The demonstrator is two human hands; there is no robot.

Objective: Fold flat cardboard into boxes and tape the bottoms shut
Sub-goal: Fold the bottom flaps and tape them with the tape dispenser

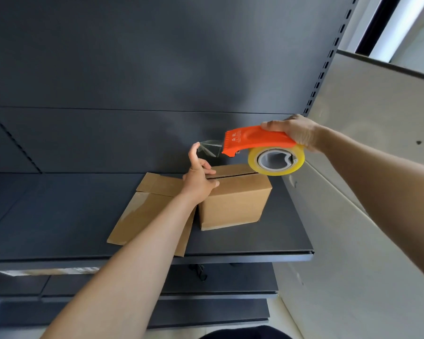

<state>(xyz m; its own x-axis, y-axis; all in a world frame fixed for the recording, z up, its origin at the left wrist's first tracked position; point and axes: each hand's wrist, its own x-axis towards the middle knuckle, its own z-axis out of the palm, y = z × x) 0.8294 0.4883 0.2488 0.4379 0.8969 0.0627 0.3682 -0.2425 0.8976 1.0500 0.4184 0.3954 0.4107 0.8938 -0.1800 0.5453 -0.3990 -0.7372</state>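
A: Checking surface?
B: Viewing dark shelf [59, 216], pale wall [377, 167] at right; spotting box [233, 204] near right end, flat cardboard [147, 216] beside.
A: Checking hands?
B: Gripping tape dispenser [255, 139] with right hand [294, 130] over box; resting loose-fingered left hand [198, 182] on box, forearm hiding part of cardboard.

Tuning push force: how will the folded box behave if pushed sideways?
Probably light: the folded box is thin plain cardboard. Likely slides on the smooth shelf rather than tipping, being squat. Its untaped top flaps may give; the left hand rests on them.
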